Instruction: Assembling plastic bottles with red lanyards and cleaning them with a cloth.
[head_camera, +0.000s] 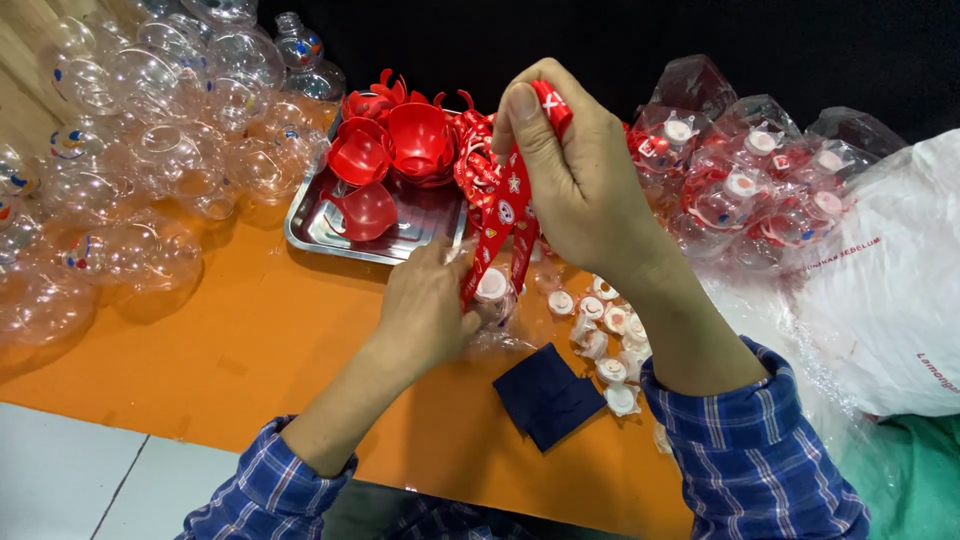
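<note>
My right hand (575, 170) is raised above the orange table (250, 340) and pinches the top of a red printed lanyard strap (497, 225) that hangs down from it. My left hand (425, 305) sits lower on the table and grips a small clear plastic piece with a white cap (492, 287) at the strap's lower end. More red straps (470, 150) are heaped just behind, beside the metal tray.
A metal tray (315, 225) holds red plastic cup-shaped parts (415, 135). Several clear round plastic bottles (150, 150) are piled at the left. White caps (600, 330) and a dark blue square (545, 395) lie near my right wrist. Plastic bags of assembled pieces (760, 180) are at the right.
</note>
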